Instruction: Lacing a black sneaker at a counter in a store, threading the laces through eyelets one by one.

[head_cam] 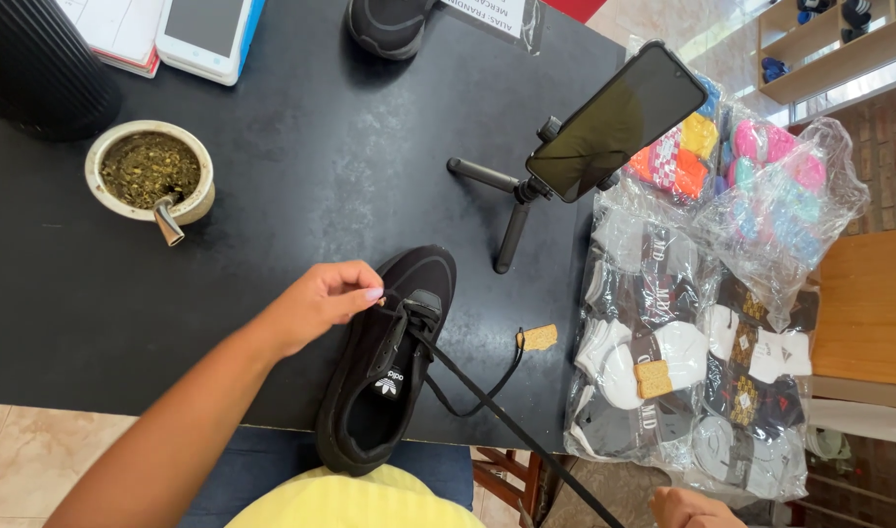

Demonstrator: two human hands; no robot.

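A black sneaker point(384, 367) lies on the black table point(301, 176), toe pointing away, heel over the near edge. My left hand point(321, 301) pinches the shoe's upper at the lowest eyelets beside the tongue. A black lace point(506, 420) runs taut from those eyelets down to the right toward my right hand point(687, 508), which shows only partly at the bottom edge and seems to pull the lace. A second lace end loops on the table, ending near a small tan tag point(537, 337).
A phone on a small black tripod point(604, 127) stands right of the shoe. Clear bags of socks point(702, 332) fill the right side. A gourd cup with a metal straw point(152, 176) sits at left; another black shoe point(389, 24) and a tablet point(208, 34) lie at the far edge.
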